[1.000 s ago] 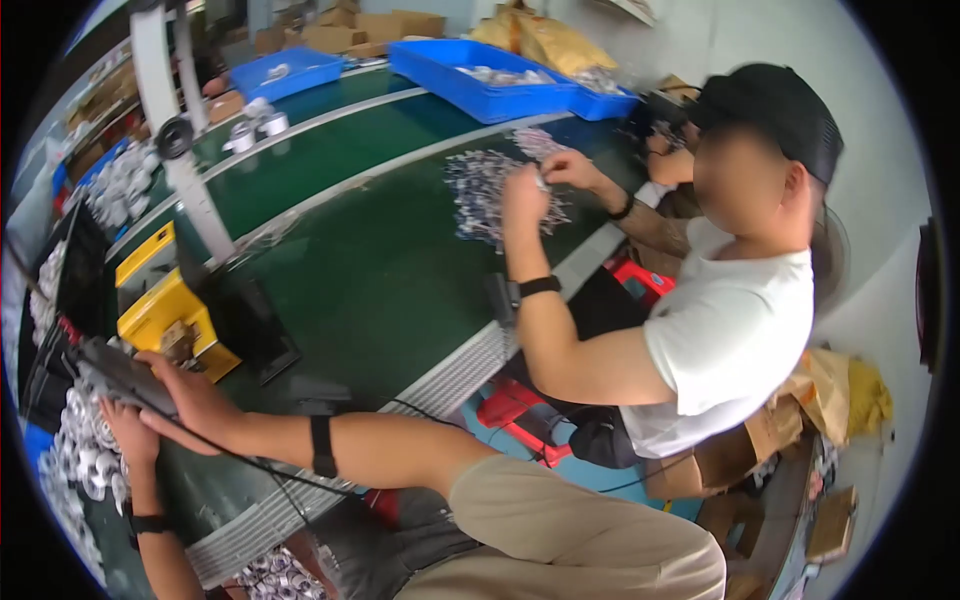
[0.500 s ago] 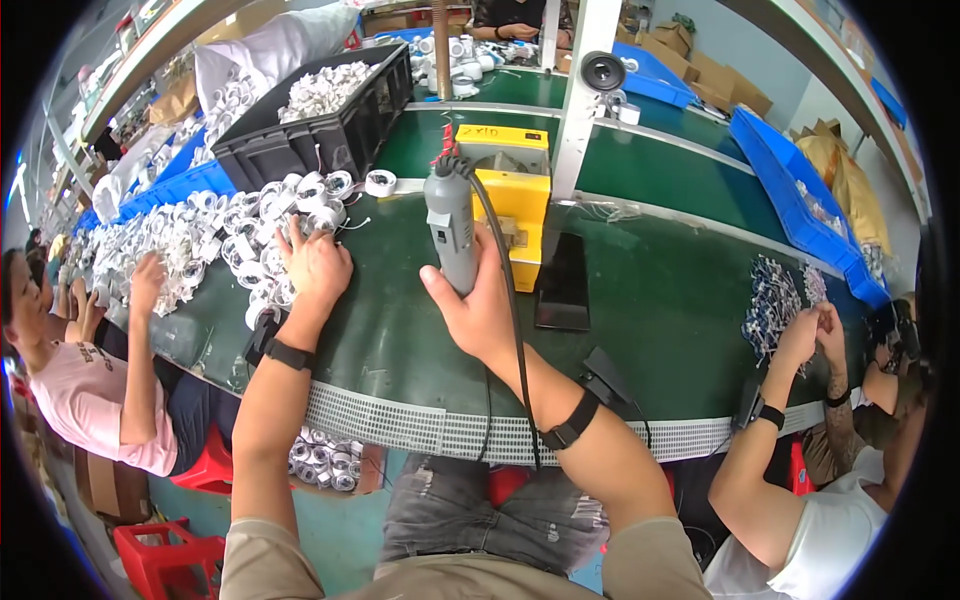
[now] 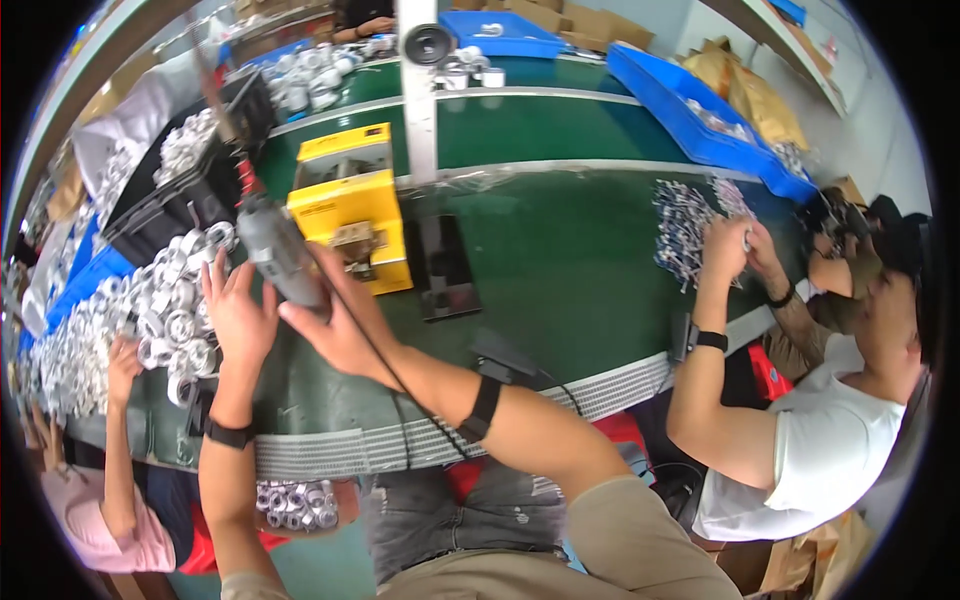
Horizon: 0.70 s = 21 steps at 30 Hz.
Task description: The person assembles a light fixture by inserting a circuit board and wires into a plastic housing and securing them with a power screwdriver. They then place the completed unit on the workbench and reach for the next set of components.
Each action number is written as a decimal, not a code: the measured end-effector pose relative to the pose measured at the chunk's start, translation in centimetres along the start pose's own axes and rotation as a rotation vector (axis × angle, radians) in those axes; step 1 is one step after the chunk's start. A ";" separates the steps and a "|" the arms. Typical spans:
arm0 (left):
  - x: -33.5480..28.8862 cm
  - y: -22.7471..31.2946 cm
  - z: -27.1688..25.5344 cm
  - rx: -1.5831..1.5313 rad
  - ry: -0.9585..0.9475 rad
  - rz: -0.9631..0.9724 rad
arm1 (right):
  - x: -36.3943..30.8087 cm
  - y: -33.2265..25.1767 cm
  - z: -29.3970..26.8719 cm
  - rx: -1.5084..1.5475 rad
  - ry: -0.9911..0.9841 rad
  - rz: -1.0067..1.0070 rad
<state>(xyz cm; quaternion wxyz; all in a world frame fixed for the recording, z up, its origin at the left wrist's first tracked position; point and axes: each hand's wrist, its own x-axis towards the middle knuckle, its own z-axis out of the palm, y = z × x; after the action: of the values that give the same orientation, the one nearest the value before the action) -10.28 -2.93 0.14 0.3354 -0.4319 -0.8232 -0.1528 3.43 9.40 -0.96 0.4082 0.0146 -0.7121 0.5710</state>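
Note:
My right hand (image 3: 352,328) is wrapped round a grey electric screwdriver (image 3: 278,250), which leans to the left with its black cable trailing over my forearm. A red coiled cord shows at the tool's upper end. Close by on the left, my left hand (image 3: 240,318) has its fingers spread, at the right edge of a pile of white round housings (image 3: 180,325) with dark centres. No part is visible in that hand. Behind my right hand stands a yellow box-like holder (image 3: 388,215) with metal pieces at its front. A flat black slab (image 3: 443,265) lies beside it.
A black crate (image 3: 165,205) of small white parts stands at the far left. One person sits on my left; another, on my right, handles pieces beside a heap of wired parts (image 3: 680,230). A blue tray (image 3: 670,125) lies far right. A white post (image 3: 418,120) rises beyond the holder.
The view has swung right, so the scene sits further left. The screwdriver has tipped leftward, and my right hand has come closer to my left, which has drawn back slightly from the pile.

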 end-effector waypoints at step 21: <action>-1.9 6.0 0.5 -0.470 0.039 0.215 | -0.2 -0.7 -0.1 -0.058 -0.118 -0.013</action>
<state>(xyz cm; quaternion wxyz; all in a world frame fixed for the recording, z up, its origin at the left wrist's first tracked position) -4.90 -0.33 -1.78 0.2561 -0.5801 -0.7076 -0.3116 3.99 9.16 -0.51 0.3694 0.0413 -0.7511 0.5457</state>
